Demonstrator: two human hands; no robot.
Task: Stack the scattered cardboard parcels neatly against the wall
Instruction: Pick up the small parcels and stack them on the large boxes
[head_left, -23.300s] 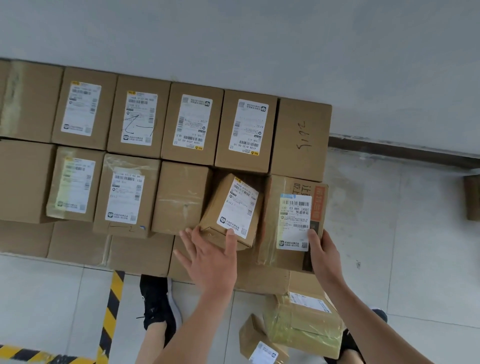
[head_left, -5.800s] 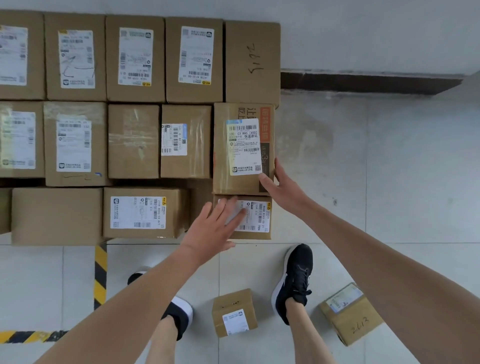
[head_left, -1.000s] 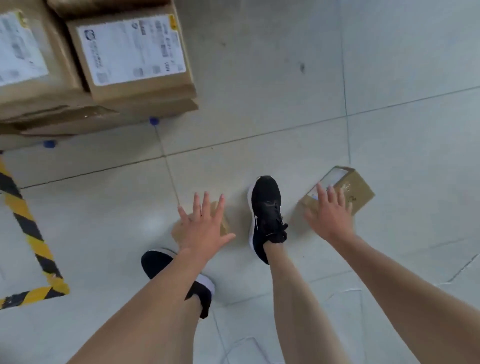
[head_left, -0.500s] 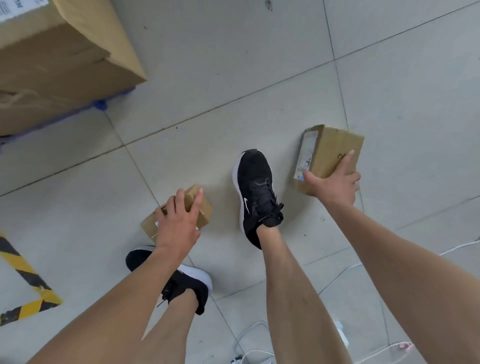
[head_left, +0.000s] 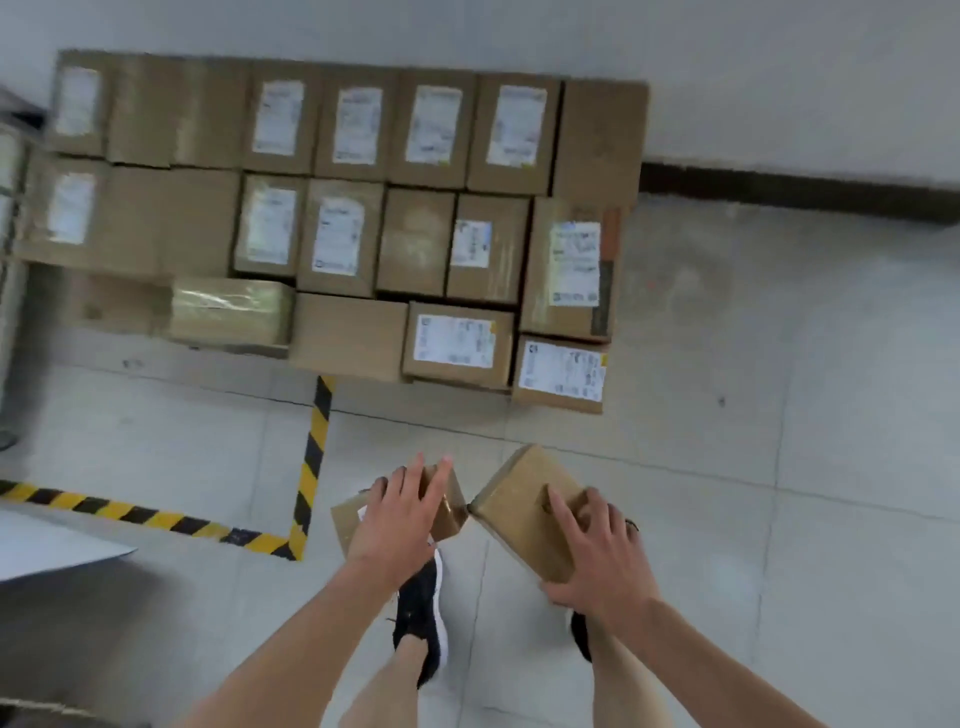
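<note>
My left hand (head_left: 397, 512) grips a small cardboard parcel (head_left: 451, 506) from above, held in the air over the floor. My right hand (head_left: 597, 551) grips a slightly larger plain brown parcel (head_left: 519, 506), tilted, its corner almost meeting the small one. Ahead, the stack of parcels (head_left: 337, 223) stands in stepped rows against the grey wall (head_left: 727, 78). Most carry white labels. At its near right corner sit two low labelled parcels: one further left (head_left: 457, 343) and one at the corner (head_left: 563, 371).
A yellow-and-black floor tape line (head_left: 311, 457) runs from the stack toward me and turns left. My black shoes (head_left: 421, 613) stand on the pale tiled floor. A dark skirting strip (head_left: 795, 189) runs along the wall to the right of the stack. A white sheet edge (head_left: 47, 545) lies at left.
Both hands have lifted their parcels off the floor. The view has swung up from the floor by my feet to the stack against the wall.
</note>
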